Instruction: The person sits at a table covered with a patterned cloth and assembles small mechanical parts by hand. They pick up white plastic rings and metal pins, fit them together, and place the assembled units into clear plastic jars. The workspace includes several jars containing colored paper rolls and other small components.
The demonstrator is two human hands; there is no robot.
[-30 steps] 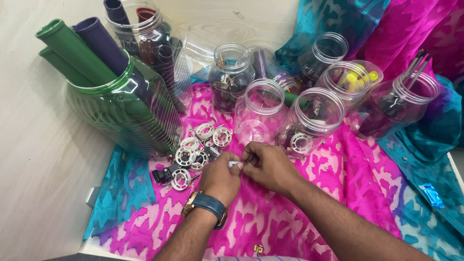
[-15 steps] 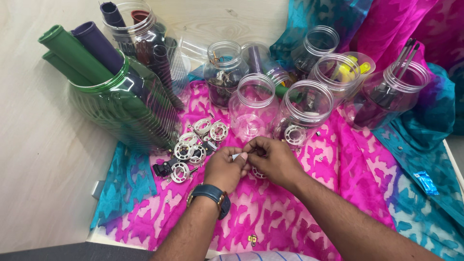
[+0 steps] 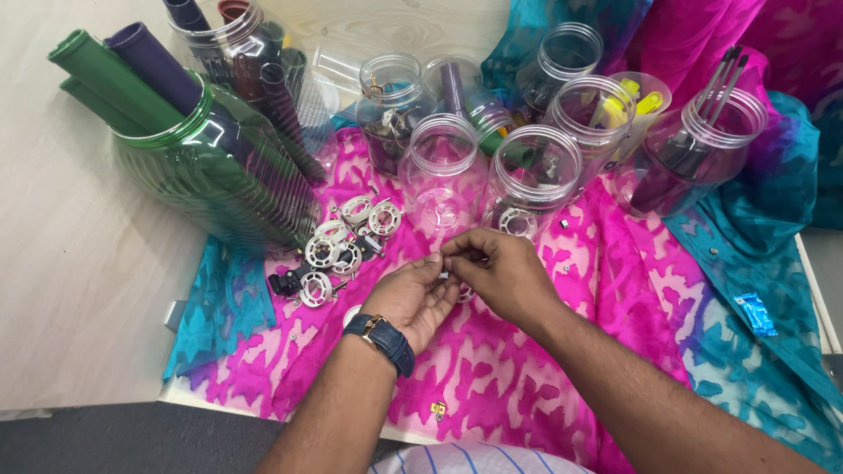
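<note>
Pink cloth (image 3: 492, 369) | left hand (image 3: 411, 297), right hand (image 3: 500, 274) grips pinch small white piece (image 3: 445, 274) between fingertips

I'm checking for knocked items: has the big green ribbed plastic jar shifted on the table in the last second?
No. The big green ribbed plastic jar keeps its spot beside the small white round bobbins; only the camera moved.

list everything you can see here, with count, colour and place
large ribbed plastic jar: 1, green, left, holds green and purple rolls
clear plastic jars: about eight, clustered at top
small round spools: several, white, beside green jar
patterned cloth: 1, pink and teal, over table
wooden table: 1, pale, left
small sachet: 1, blue, right
wristwatch: 1, dark blue strap, left wrist
left hand: fingertips pinching something tiny
right hand: pinching the same spot
</note>
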